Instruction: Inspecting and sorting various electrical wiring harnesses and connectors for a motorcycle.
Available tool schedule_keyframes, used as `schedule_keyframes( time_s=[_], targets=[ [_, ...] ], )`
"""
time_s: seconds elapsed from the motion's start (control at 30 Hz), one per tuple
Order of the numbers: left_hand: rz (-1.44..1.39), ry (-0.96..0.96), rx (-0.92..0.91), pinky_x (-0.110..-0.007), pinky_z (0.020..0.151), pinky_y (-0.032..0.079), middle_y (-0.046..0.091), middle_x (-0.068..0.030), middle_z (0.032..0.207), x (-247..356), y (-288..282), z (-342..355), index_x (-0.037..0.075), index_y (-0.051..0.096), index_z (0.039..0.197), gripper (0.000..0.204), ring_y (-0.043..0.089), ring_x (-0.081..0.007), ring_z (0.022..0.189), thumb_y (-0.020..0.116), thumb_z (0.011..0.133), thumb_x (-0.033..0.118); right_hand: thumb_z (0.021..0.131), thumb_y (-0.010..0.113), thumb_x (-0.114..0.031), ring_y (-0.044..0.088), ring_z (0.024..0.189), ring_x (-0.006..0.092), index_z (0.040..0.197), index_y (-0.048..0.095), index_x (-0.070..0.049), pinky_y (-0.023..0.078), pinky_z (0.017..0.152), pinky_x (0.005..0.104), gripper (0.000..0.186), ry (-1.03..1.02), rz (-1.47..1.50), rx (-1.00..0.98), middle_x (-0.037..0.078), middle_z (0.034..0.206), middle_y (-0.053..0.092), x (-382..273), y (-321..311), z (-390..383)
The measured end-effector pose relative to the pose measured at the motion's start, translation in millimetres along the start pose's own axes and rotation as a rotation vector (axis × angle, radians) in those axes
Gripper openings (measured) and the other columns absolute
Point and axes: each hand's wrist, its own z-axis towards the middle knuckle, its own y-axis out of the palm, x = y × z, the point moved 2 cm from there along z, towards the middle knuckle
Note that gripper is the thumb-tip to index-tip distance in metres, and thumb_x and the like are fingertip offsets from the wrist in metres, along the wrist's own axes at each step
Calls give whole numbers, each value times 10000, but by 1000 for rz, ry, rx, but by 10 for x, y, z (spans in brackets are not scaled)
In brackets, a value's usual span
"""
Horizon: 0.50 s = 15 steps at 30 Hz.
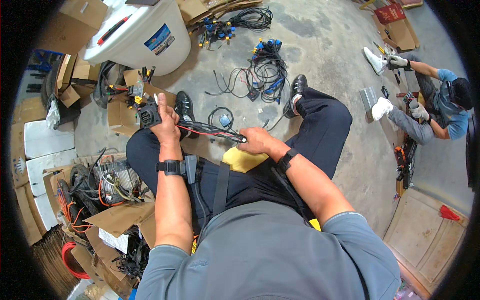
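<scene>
left hand [166, 122] gripping black connector block [148, 116] at left | right hand [255, 140] pinching wire bundle [212, 131] stretching between | risk: over-pulling may be tearing wires from connector

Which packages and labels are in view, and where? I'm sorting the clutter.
Rectangular blue and white label: on the side of the round white plastic drum, upper left.
Open brown cardboard boxes: on the floor left of the left hand.
Red flat package: upper right, on cardboard.
</scene>
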Motion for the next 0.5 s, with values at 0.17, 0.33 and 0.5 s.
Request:
schedule_keyframes(
  time_s=[0.17, 0.33, 0.5],
  targets=[
    [58, 24, 22, -248, 377, 175, 226, 82, 499, 44, -57, 82, 189, 368, 612, 439, 213, -56, 386, 639, 920, 346, 667, 742, -344, 614, 900, 402, 996, 599, -32, 476, 785, 468, 476, -44, 1, -49, 211, 882, 649, 29, -48, -38],
    [49, 21, 42, -246, 378, 181, 233, 77, 498, 72, -3, 55, 181, 356, 607, 451, 219, -59, 386, 646, 917, 333, 628, 749, -321, 615, 953, 395, 1002, 581, -35, 486, 823, 459, 501, -54, -56, -72, 203, 949, 655, 63, -46, -32],
    [46, 33, 18, -247, 377, 187, 256, 73, 499, 81, -26, 61, 174, 358, 607, 448, 240, -63, 382, 645, 920, 318, 674, 682, -216, 609, 969, 385, 1042, 533, -18, 489, 833, 437, 444, -170, -253, 72, 205, 973, 641, 97, 52, -15]
  ],
)
